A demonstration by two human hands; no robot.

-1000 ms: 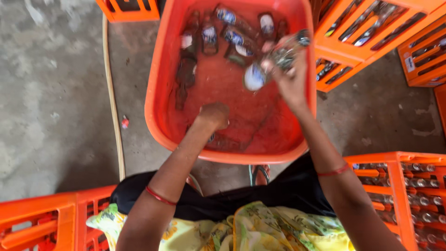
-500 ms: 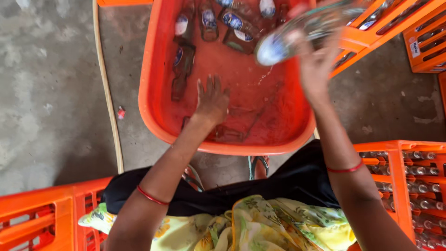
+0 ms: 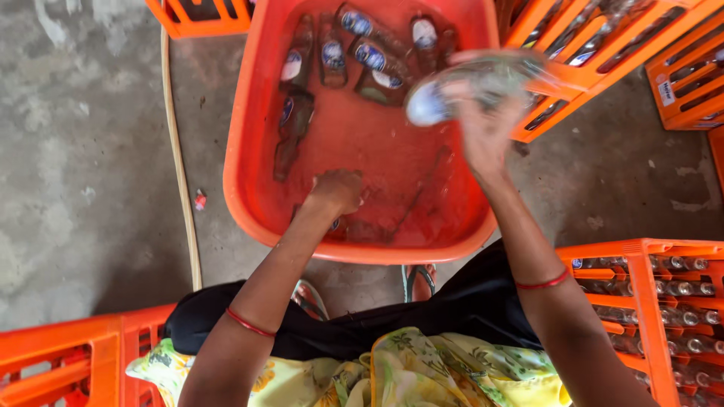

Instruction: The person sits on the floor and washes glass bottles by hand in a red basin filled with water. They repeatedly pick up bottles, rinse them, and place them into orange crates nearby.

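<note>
Blue-and-white oval labels point(image 3: 332, 54) mark the bottles point(image 3: 375, 59) (submerged) in the orange tub point(image 3: 249, 151).

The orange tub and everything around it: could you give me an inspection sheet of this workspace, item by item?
Surface: grey concrete floor, stained.
Job's things: orange tub of water, several labelled glass bottles lying submerged.
Clutter: small red scrap on the floor.
Grips: left hand down in the water, what it grasps hidden; right hand holds a blurred clear bottle above the tub.
Cables: pale hose beside the tub.
Surroundings: orange crates, some holding bottles; sandals below the tub.
</note>
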